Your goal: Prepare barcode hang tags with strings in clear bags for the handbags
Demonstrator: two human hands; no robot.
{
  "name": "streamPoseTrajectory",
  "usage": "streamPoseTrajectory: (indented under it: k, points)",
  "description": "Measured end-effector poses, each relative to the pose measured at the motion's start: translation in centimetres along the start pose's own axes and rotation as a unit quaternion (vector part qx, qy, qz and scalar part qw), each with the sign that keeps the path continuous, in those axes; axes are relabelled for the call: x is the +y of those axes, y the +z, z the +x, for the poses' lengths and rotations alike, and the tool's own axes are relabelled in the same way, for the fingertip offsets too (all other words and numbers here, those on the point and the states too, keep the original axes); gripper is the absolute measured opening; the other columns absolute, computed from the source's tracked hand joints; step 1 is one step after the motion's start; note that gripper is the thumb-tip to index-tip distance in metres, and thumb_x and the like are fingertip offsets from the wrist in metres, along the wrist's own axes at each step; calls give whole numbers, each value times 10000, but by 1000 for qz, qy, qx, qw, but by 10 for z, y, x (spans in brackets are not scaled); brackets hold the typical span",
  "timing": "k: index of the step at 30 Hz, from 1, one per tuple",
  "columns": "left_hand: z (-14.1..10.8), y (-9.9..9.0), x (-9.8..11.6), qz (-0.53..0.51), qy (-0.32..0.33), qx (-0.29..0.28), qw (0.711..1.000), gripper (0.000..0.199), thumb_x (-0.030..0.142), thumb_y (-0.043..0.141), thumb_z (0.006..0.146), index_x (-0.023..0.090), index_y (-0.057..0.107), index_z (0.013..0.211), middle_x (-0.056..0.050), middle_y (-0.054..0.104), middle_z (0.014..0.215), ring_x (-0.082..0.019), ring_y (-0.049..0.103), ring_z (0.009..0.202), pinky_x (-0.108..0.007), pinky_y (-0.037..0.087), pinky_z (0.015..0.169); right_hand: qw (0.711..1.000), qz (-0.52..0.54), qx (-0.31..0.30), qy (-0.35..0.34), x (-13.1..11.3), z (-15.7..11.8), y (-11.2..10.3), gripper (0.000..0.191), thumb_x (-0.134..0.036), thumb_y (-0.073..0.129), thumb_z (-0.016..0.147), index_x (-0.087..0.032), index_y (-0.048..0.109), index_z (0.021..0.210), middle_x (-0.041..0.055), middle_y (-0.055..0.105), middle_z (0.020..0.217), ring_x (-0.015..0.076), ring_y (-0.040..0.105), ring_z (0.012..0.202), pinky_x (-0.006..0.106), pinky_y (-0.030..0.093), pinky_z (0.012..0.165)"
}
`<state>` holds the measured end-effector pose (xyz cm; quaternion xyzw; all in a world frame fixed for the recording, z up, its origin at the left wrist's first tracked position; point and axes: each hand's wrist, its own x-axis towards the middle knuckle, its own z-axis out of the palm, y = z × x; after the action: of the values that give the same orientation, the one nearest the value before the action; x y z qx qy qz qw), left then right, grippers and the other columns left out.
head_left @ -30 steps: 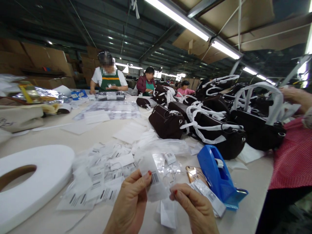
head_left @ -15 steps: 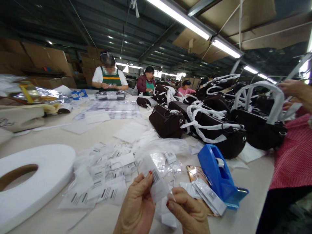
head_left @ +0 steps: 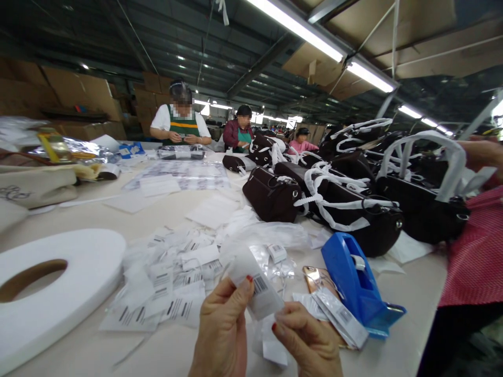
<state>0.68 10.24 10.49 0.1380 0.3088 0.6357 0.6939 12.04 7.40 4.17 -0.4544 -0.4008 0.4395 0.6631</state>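
A white barcode tag (head_left: 257,288) is pinched between the thumb and fingers of my left hand (head_left: 223,319); it looks to be in a clear sleeve. My right hand (head_left: 306,335) is closed in a pinch at the tag's lower right corner, with the fingertips against it. Below the tag hang or lie more white tags (head_left: 273,345); which I cannot tell. To the left is a loose heap of barcode tags in clear sleeves (head_left: 165,293). Beyond my hands lies a small barcode label (head_left: 277,253) on clear plastic.
A blue tape dispenser (head_left: 349,283) stands at right, by a phone (head_left: 314,277) partly under stacked tags (head_left: 341,314). At left lies a big white roll (head_left: 94,272). Dark handbags (head_left: 271,193) with wrapped handles pile up behind. Several co-workers (head_left: 181,123) are around the table.
The tag has tilted a little in my left hand, and my right fingertips have come up against its corner. The whole view has shifted slightly.
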Motion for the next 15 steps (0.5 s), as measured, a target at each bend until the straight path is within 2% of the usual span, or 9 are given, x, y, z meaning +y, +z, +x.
streamPoseTrajectory:
  k: [3,7,15]
  points:
    - [1,-2,-3,15,16,0,1000,128,186,787,534,174,706,632,22,699,608,-81,591,604,-110,477,558,1000,-3,4,-13,-1,-1,0,131,-324,789,567,-246,686,549,-12,598,657,144,543,643,253,411,633]
    - [4,-8,-6,47,41,-9,998,79,176,749,605,172,706,672,16,728,699,-81,597,683,-123,471,661,1000,5,5,-15,-1,0,-1,132,-316,787,573,-240,680,551,-17,592,658,138,538,647,250,399,634]
    - [4,-12,-12,55,55,-10,997,60,147,723,648,174,708,699,20,747,749,-77,604,706,-140,460,718,999,25,19,13,0,1,0,158,-333,784,570,-225,673,537,-11,576,658,138,530,653,243,405,630]
